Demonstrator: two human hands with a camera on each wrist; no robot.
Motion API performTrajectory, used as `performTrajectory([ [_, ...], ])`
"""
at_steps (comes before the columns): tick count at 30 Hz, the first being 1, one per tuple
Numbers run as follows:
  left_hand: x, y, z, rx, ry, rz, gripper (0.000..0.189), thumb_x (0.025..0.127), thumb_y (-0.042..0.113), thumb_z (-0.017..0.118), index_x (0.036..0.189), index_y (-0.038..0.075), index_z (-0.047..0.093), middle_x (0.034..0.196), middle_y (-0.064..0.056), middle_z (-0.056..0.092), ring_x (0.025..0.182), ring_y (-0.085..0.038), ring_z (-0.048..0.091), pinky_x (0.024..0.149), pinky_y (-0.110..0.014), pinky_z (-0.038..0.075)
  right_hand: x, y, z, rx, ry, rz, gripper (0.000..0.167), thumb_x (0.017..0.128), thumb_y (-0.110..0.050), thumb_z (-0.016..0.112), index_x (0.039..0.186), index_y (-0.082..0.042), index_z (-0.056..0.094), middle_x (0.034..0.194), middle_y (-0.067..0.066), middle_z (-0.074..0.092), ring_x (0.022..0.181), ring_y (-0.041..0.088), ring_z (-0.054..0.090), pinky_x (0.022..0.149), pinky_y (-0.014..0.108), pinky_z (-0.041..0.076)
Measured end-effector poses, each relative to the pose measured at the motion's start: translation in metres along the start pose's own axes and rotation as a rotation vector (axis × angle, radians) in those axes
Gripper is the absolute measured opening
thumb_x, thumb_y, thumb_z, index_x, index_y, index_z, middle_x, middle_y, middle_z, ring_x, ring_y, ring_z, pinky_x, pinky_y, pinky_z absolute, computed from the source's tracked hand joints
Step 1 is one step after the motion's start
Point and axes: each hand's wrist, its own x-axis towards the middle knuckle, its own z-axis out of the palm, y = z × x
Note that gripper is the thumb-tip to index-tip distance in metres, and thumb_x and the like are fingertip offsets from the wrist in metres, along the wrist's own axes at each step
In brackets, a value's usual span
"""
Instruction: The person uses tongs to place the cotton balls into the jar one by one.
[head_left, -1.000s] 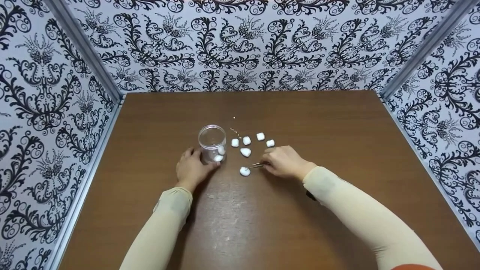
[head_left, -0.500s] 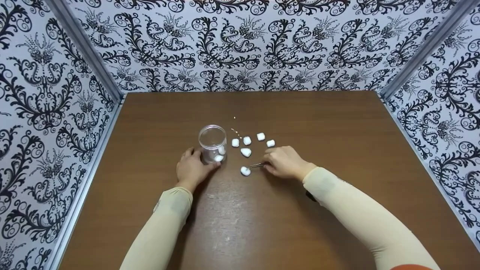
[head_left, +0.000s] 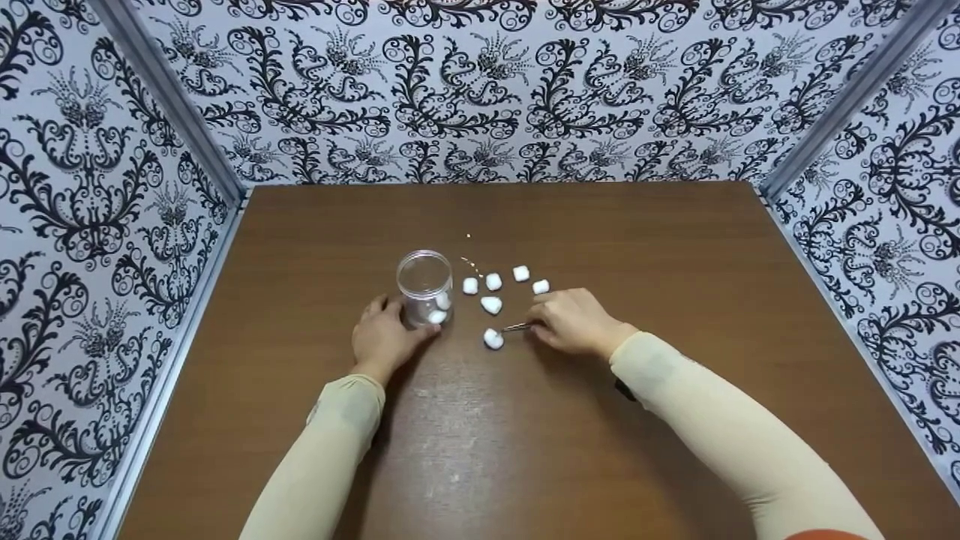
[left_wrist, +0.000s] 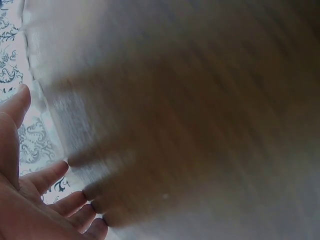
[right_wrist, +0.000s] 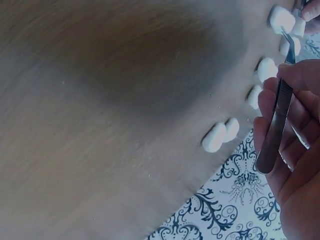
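Note:
My left hand (head_left: 384,336) holds the lower part of a clear round jar (head_left: 424,279), with the thumb at its near side and the fingers at its left. The jar stands upright without a lid and has white pieces (head_left: 438,316) inside. My right hand (head_left: 574,321) pinches metal tweezers (right_wrist: 280,112) with bent tips. The tweezers' tips touch a small white puffy piece (head_left: 493,339), like a cotton ball or marshmallow, right of the jar. Whether the tips grip it cannot be told. In the left wrist view, the left hand's fingers (left_wrist: 52,177) are spread.
Several more white pieces lie beyond the tweezers, among them a pointed one (head_left: 491,304) and a squarish one (head_left: 521,273). Tiny pale specks (head_left: 472,265) lie behind them. Patterned walls (head_left: 480,90) enclose the brown table (head_left: 300,225) at the back and sides.
The white piece at the tweezers' tips has shifted slightly right and turned a little. My right hand has moved slightly right with the tweezers. The left hand and jar stay put.

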Motion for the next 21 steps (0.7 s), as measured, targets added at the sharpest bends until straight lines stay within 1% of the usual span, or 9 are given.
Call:
performTrajectory([
  [9, 0.001, -0.001, 0.001, 0.002, 0.002, 0.006, 0.084, 0.078, 0.060, 0.077, 0.142, 0.009, 0.055, 0.149, -0.024, 0.042, 0.137, -0.041, 0.036, 0.104, -0.061, 0.033, -0.004, 0.013, -0.017, 0.011, 0.013, 0.043, 0.010, 0.085, -0.016, 0.072, 0.093, -0.017, 0.078, 0.089, -0.004, 0.069, 0.069, 0.018, 0.065, 0.055, 0.043, 0.052],
  [16, 0.001, -0.001, 0.002, 0.010, -0.019, -0.012, 0.085, 0.078, 0.062, 0.075, 0.142, 0.009, 0.055, 0.151, -0.023, 0.039, 0.139, -0.040, 0.033, 0.105, -0.061, 0.031, -0.002, 0.021, -0.037, 0.000, 0.006, 0.089, 0.009, 0.085, -0.015, 0.073, 0.092, -0.015, 0.078, 0.084, -0.004, 0.065, 0.064, 0.017, 0.060, 0.055, 0.042, 0.051],
  [21, 0.001, 0.000, 0.002, 0.006, -0.008, -0.012, 0.085, 0.078, 0.061, 0.076, 0.142, 0.009, 0.055, 0.151, -0.022, 0.040, 0.139, -0.039, 0.034, 0.105, -0.061, 0.032, 0.003, 0.025, -0.049, -0.014, 0.023, 0.083, 0.008, 0.084, -0.015, 0.073, 0.091, -0.014, 0.077, 0.081, -0.003, 0.063, 0.063, 0.018, 0.059, 0.053, 0.042, 0.050],
])
